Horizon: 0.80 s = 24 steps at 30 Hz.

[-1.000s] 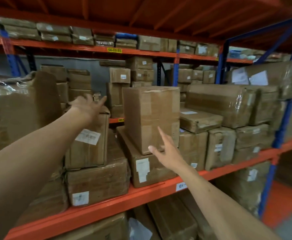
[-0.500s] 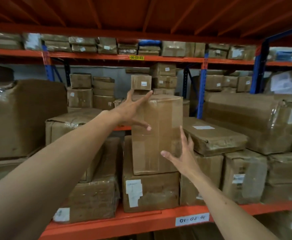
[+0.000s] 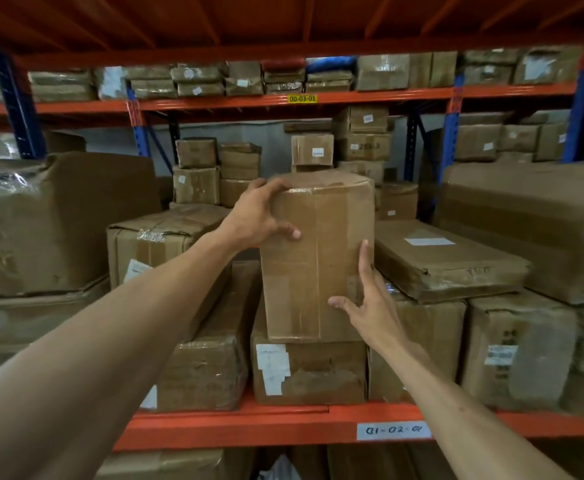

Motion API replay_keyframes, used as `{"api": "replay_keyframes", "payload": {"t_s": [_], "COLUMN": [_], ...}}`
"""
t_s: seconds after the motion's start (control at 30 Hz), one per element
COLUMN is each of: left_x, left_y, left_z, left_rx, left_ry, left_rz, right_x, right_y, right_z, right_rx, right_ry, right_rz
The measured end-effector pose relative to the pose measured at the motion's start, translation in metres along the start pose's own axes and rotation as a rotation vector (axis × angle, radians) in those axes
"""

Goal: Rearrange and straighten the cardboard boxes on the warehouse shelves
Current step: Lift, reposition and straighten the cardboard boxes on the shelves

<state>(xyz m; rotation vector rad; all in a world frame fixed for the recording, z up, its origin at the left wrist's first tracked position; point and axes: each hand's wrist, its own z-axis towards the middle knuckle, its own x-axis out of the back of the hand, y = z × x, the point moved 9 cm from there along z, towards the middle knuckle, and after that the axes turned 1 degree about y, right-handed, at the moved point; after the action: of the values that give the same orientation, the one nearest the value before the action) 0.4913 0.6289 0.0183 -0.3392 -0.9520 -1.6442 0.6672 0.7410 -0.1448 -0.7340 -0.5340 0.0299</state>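
Observation:
A tall taped cardboard box stands upright on a flatter labelled box in the middle of the orange shelf. My left hand grips its upper left corner, fingers over the top edge and thumb on the front face. My right hand presses on its lower right edge, fingers spread along the side and front. Both hands hold this box between them.
A flat box lies tilted on stacked boxes right of the tall one. A labelled box sits left, with a large wrapped box beyond it. Blue uprights and more boxes stand behind. A tag reading 01-02-01 marks the shelf beam.
My left hand moved from the left box to the tall box's upper left corner and closed on it. My right hand moved onto its lower right edge. The camera came closer.

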Motion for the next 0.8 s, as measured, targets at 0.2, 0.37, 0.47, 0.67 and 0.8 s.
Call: {"api": "replay_keyframes", "payload": {"t_s": [0.2,0.37,0.47,0.67,0.8], "left_x": [0.027,0.049,0.055,0.063,0.067], "left_y": [0.031,0.054,0.064,0.071,0.077], "left_z": [-0.047,-0.096,-0.115,-0.113,-0.089], "left_rx": [-0.004,-0.041,-0.051,-0.016,-0.048], "left_ry": [0.015,0.004,0.004,0.012,-0.077], "left_rz": [-0.043,-0.057,-0.055,0.038,0.235], "right_x": [0.015,0.024,0.015,-0.027,-0.03], "right_y": [-0.026,-0.044,-0.04,-0.008,-0.013], "right_z": [-0.045,-0.1,-0.137,-0.175,-0.157], "right_rx": [-0.02,-0.005,-0.056,-0.195,-0.14], "right_ry": [0.021,0.117,0.208,0.248,0.288], "right_rz": [0.009,0.081,0.128,0.285,0.311]}}
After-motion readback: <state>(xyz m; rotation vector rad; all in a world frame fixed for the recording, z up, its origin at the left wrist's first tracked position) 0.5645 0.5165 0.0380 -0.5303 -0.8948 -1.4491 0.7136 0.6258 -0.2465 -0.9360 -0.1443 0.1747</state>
